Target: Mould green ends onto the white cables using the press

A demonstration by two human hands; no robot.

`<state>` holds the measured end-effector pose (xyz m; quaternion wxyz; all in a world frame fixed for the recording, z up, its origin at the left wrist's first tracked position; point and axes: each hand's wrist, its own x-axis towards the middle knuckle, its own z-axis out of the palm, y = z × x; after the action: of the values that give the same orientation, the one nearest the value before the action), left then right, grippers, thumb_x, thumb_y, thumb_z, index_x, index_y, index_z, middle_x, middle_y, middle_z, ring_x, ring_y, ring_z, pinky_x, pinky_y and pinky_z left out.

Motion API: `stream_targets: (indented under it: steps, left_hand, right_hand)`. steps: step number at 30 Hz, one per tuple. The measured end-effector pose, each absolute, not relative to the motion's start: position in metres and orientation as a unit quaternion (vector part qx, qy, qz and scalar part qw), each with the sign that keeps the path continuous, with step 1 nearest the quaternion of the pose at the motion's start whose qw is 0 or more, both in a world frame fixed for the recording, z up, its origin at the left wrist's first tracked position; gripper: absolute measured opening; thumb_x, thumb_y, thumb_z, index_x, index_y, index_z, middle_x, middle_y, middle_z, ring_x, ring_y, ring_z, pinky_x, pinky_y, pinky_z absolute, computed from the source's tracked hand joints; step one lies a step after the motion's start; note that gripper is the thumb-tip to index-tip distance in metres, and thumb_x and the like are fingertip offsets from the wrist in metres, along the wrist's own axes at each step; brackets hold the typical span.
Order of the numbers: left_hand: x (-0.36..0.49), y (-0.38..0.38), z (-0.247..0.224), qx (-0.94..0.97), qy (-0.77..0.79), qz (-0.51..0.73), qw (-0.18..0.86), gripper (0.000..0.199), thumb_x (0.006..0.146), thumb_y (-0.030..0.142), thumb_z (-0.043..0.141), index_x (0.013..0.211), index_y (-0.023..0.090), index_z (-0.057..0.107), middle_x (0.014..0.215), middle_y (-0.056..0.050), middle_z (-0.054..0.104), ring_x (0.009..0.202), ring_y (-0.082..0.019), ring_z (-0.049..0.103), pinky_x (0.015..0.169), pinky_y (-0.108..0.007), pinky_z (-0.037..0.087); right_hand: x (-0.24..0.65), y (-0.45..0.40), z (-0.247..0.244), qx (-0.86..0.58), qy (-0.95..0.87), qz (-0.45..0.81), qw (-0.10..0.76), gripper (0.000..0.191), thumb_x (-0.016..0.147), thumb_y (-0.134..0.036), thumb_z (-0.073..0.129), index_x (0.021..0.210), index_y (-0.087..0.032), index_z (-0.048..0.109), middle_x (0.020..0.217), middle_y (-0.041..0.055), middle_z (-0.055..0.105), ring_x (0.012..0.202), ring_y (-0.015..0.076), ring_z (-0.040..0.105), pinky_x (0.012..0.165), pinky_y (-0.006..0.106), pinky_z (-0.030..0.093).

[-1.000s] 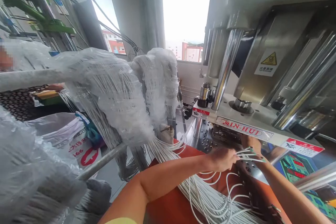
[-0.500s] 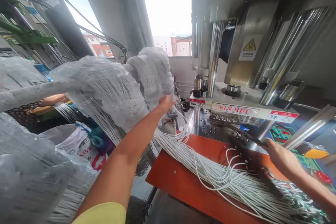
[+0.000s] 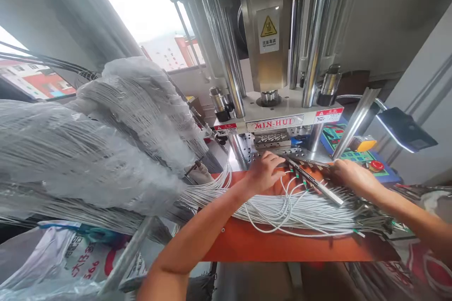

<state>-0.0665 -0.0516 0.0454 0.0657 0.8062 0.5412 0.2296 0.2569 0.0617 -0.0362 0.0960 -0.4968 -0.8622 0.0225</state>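
My left hand [image 3: 264, 172] lies with its fingers spread over the wire ends at the front of the mold plate [image 3: 271, 141]. My right hand [image 3: 353, 174] rests on the far side of the wires, its fingertips beside a long metal bar [image 3: 314, 181] lying across them. A thick bundle of white wires [image 3: 300, 209] with small green-marked ends runs along the orange table [image 3: 282, 247]. It continues left to plastic-wrapped wire bundles [image 3: 106, 150]. Whether my right hand grips anything is hidden.
The MIN-HUI molding machine [image 3: 275, 123] stands directly ahead, with chrome columns [image 3: 221, 47] rising behind its white bed. A green control panel [image 3: 348, 138] with a red stop button [image 3: 376, 165] sits to the right. A printed plastic bag [image 3: 81, 254] lies low at the left.
My left hand has come down from the plastic-wrapped bundle onto the wires at the mold. My right hand has moved toward the machine, and the view has swung to face the machine.
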Motion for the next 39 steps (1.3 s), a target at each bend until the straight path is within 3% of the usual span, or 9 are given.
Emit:
stream_targets:
  steps: [4, 10, 16, 21, 30, 33, 37, 39]
  left_hand:
    - [-0.039, 0.002, 0.012, 0.836, 0.514, 0.158, 0.114, 0.054, 0.075, 0.026, 0.073, 0.127, 0.023, 0.056, 0.129, -0.007, 0.058, 0.131, -0.024, 0.040, 0.112, -0.036, 0.032]
    - [-0.049, 0.032, -0.010, 0.873, 0.459, 0.119, 0.115, 0.046, 0.075, 0.028, 0.074, 0.118, 0.020, 0.061, 0.117, -0.007, 0.062, 0.117, -0.024, 0.050, 0.102, -0.038, 0.041]
    - [-0.054, 0.040, -0.023, 0.876, 0.425, 0.177, 0.143, 0.040, 0.074, 0.022, 0.076, 0.111, 0.019, 0.063, 0.110, -0.007, 0.064, 0.109, -0.022, 0.051, 0.099, -0.036, 0.043]
    - [-0.055, 0.040, -0.029, 0.873, 0.425, 0.184, 0.155, 0.050, 0.071, 0.020, 0.078, 0.117, 0.020, 0.060, 0.117, -0.007, 0.061, 0.115, -0.023, 0.049, 0.102, -0.038, 0.042]
    - [-0.056, 0.030, -0.022, 0.867, 0.434, 0.192, 0.155, 0.064, 0.072, 0.024, 0.078, 0.130, 0.025, 0.052, 0.133, -0.006, 0.054, 0.127, -0.022, 0.045, 0.108, -0.040, 0.038]
    - [-0.049, 0.019, -0.009, 0.852, 0.467, 0.211, 0.107, 0.051, 0.075, 0.022, 0.075, 0.122, 0.021, 0.057, 0.124, -0.006, 0.059, 0.121, -0.022, 0.047, 0.105, -0.040, 0.040]
    - [-0.021, -0.018, 0.010, 0.811, 0.546, 0.208, 0.024, 0.006, 0.086, 0.023, 0.063, 0.086, 0.019, 0.067, 0.090, -0.004, 0.065, 0.096, -0.020, 0.053, 0.087, -0.035, 0.047]
    - [-0.003, -0.039, 0.010, 0.813, 0.557, 0.167, 0.000, 0.013, 0.087, 0.027, 0.061, 0.077, 0.019, 0.067, 0.082, -0.004, 0.064, 0.091, -0.021, 0.052, 0.081, -0.035, 0.047]
  right_hand:
    - [0.225, 0.074, -0.039, -0.477, -0.878, 0.004, 0.020, 0.011, 0.092, -0.024, 0.046, 0.095, -0.018, 0.055, 0.095, 0.0100, 0.057, 0.091, 0.0229, 0.055, 0.066, 0.029, 0.037]
    - [0.215, 0.072, -0.027, -0.489, -0.872, -0.033, -0.018, 0.012, 0.092, -0.023, 0.048, 0.099, -0.016, 0.056, 0.101, 0.0118, 0.057, 0.096, 0.0273, 0.056, 0.065, 0.033, 0.039]
    - [0.200, 0.028, -0.007, -0.425, -0.901, 0.047, 0.072, 0.034, 0.090, -0.037, 0.053, 0.118, -0.019, 0.049, 0.110, 0.0115, 0.061, 0.102, 0.0284, 0.056, 0.078, 0.038, 0.044]
    - [0.183, 0.000, -0.015, -0.422, -0.897, 0.113, 0.072, 0.060, 0.081, -0.022, 0.059, 0.136, -0.018, 0.038, 0.106, 0.0128, 0.063, 0.100, 0.0288, 0.058, 0.081, 0.039, 0.046]
    - [0.192, 0.004, -0.029, -0.407, -0.885, 0.182, 0.132, 0.067, 0.078, -0.020, 0.057, 0.141, -0.027, 0.037, 0.120, 0.0118, 0.062, 0.109, 0.0300, 0.059, 0.090, 0.044, 0.048]
    - [0.192, 0.003, -0.029, -0.403, -0.881, 0.199, 0.144, 0.068, 0.076, -0.015, 0.055, 0.141, -0.026, 0.037, 0.121, 0.0114, 0.062, 0.109, 0.0291, 0.059, 0.090, 0.043, 0.048]
    - [0.195, 0.006, -0.030, -0.396, -0.876, 0.231, 0.152, 0.070, 0.075, -0.010, 0.051, 0.142, -0.025, 0.036, 0.121, 0.0107, 0.063, 0.109, 0.0268, 0.061, 0.090, 0.039, 0.048]
    - [0.196, 0.008, -0.031, -0.391, -0.873, 0.245, 0.157, 0.071, 0.074, -0.010, 0.051, 0.142, -0.025, 0.035, 0.121, 0.0100, 0.063, 0.108, 0.0256, 0.061, 0.089, 0.037, 0.048]
